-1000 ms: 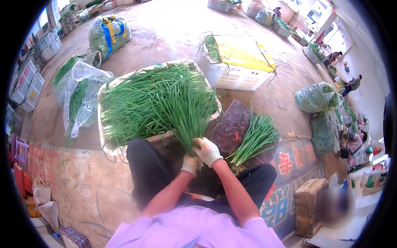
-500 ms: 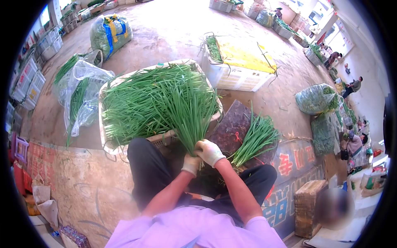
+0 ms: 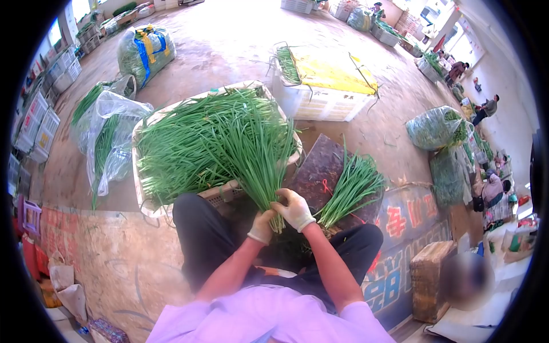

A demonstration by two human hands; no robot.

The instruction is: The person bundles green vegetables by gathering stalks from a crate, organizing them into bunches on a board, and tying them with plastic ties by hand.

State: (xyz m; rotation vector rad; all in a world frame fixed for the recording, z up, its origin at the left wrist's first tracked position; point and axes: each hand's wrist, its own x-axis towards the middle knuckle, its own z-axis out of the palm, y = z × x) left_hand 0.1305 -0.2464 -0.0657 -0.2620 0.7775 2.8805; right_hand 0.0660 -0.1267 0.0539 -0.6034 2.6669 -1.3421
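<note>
A bunch of garlic chives (image 3: 255,163) is between my hands, its leaves fanning up and away over a full crate. My left hand (image 3: 262,227), in a pale glove, closes around the stem end from the left. My right hand (image 3: 295,210), gloved too, grips the stems from the right, a little higher. Pale cut ends (image 3: 277,223) stick out between the two hands. To the right, a smaller bunch of chives (image 3: 351,191) lies on a dark board (image 3: 323,171), where a red tie (image 3: 326,186) also lies.
The cream crate (image 3: 137,171) heaped with chives stands before my knees. Behind it is a white crate (image 3: 326,106) with a yellow cover. Plastic bags of greens (image 3: 111,143) lie left, a stuffed sack (image 3: 146,54) beyond. A cardboard box (image 3: 430,280) sits right; people work farther off.
My hands have shifted slightly apart at the stems, and more of the pale stem ends shows between them. The whole view has moved slightly.
</note>
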